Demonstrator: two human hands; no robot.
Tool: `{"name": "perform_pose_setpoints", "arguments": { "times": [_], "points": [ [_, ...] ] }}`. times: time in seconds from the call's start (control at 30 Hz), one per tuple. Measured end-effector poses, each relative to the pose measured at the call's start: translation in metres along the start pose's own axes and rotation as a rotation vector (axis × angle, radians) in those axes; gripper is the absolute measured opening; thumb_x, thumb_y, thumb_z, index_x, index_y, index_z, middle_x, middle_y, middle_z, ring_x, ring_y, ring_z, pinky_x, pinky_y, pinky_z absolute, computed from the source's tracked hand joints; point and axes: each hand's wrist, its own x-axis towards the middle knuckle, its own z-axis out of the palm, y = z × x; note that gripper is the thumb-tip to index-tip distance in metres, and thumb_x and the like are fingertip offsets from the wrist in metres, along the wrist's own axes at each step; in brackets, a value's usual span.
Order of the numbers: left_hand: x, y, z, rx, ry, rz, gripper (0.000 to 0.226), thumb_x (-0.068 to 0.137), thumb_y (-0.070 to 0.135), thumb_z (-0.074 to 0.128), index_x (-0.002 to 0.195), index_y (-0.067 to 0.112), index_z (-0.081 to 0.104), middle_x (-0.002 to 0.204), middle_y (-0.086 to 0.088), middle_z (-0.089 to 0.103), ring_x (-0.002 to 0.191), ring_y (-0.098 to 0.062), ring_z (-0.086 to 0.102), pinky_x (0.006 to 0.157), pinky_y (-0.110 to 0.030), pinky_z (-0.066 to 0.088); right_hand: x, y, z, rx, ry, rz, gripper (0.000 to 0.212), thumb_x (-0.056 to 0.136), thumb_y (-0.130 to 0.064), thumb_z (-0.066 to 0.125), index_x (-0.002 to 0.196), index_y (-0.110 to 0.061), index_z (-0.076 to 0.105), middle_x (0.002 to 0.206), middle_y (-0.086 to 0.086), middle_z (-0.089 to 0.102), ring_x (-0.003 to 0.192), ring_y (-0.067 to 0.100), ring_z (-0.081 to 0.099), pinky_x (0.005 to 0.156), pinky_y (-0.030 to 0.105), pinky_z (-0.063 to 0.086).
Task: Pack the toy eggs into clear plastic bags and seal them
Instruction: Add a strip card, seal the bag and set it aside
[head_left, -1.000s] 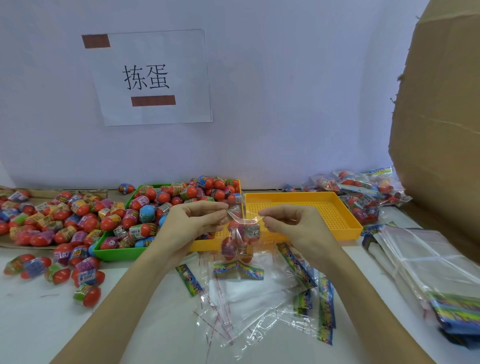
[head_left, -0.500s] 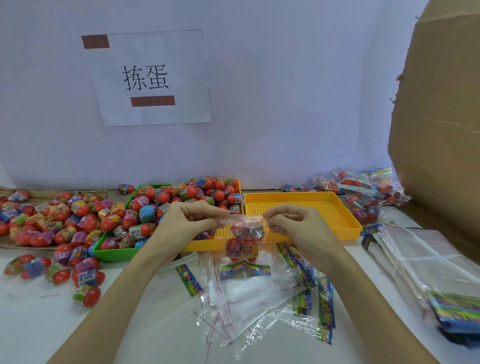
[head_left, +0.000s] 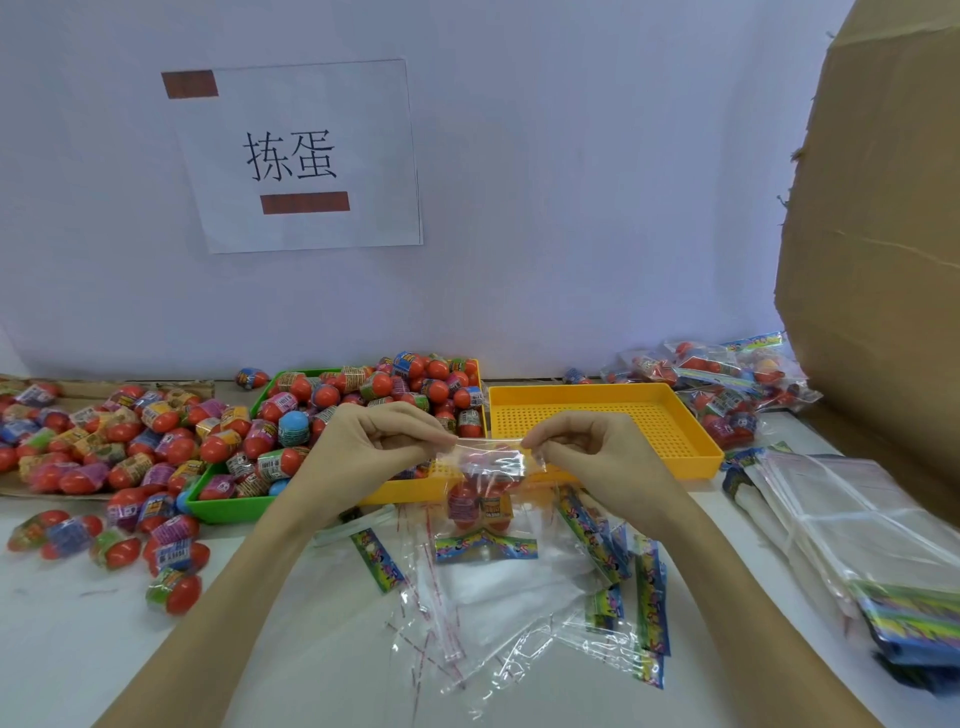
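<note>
A clear plastic bag (head_left: 488, 467) hangs between my hands above the table, with several red toy eggs (head_left: 480, 506) in its lower part and a colourful printed strip along its bottom. My left hand (head_left: 374, 441) pinches the bag's top edge at the left, and my right hand (head_left: 582, 447) pinches it at the right. The top edge is stretched flat between them. Many loose toy eggs fill the green tray (head_left: 228, 506) at the left.
An empty yellow perforated tray (head_left: 696, 441) sits behind my right hand. More eggs (head_left: 104, 436) lie across the table's left. Empty clear bags (head_left: 519, 613) and peeled strips lie below my hands, a bag stack (head_left: 852, 525) at right, packed bags (head_left: 727, 379) far right, a cardboard box (head_left: 883, 260) beyond.
My hands have spread apart along the bag's top edge, pulling it flat and wider. The bag with its eggs has stayed hanging at about the same place.
</note>
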Motion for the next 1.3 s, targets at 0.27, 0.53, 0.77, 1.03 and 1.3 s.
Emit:
{"name": "perform_pose_setpoints", "arguments": {
  "times": [0.27, 0.53, 0.77, 1.03, 1.3],
  "points": [
    [0.000, 0.004, 0.001, 0.092, -0.037, 0.042, 0.028, 0.092, -0.001, 0.075, 0.101, 0.022, 0.087, 0.106, 0.003, 0.079, 0.106, -0.020, 0.074, 0.090, -0.031, 0.062, 0.001, 0.001, -0.001, -0.074, 0.006, -0.005, 0.041, 0.098, 0.008, 0.055, 0.091, -0.021, 0.084, 0.095, 0.003, 0.078, 0.092, 0.023, 0.072, 0.086, 0.049, 0.061],
    [0.001, 0.010, 0.003, 0.051, -0.009, -0.051, 0.012, 0.090, 0.031, 0.078, 0.092, 0.025, 0.088, 0.103, 0.005, 0.079, 0.101, -0.014, 0.074, 0.087, -0.026, 0.061, 0.001, 0.002, -0.002, 0.009, -0.011, -0.053, 0.031, 0.102, -0.002, 0.059, 0.092, -0.015, 0.085, 0.098, 0.001, 0.077, 0.092, 0.016, 0.072, 0.087, 0.029, 0.058],
    [0.002, 0.002, 0.011, 0.029, 0.030, -0.025, 0.019, 0.077, 0.029, 0.089, 0.096, 0.026, 0.087, 0.102, 0.004, 0.080, 0.095, -0.016, 0.079, 0.082, -0.025, 0.064, 0.002, 0.005, -0.002, 0.021, 0.003, -0.057, 0.006, 0.092, -0.017, 0.080, 0.096, -0.016, 0.084, 0.097, -0.003, 0.078, 0.093, 0.010, 0.074, 0.084, 0.021, 0.057],
    [0.002, 0.003, 0.016, -0.001, 0.055, 0.011, 0.023, 0.079, 0.019, 0.090, 0.100, 0.020, 0.084, 0.108, 0.005, 0.078, 0.095, -0.018, 0.080, 0.083, -0.022, 0.063, 0.003, 0.007, -0.005, 0.062, -0.025, -0.024, 0.013, 0.092, -0.009, 0.079, 0.101, -0.018, 0.083, 0.098, -0.003, 0.080, 0.095, 0.011, 0.075, 0.084, 0.018, 0.057],
    [0.001, 0.005, 0.021, 0.006, 0.051, 0.008, 0.029, 0.079, 0.021, 0.089, 0.107, 0.021, 0.082, 0.109, 0.005, 0.077, 0.097, -0.017, 0.077, 0.089, -0.027, 0.062, 0.003, 0.009, -0.003, 0.102, -0.021, -0.015, 0.010, 0.095, -0.010, 0.076, 0.103, -0.016, 0.077, 0.097, 0.000, 0.077, 0.093, 0.012, 0.073, 0.082, 0.021, 0.056]
  ]
}}
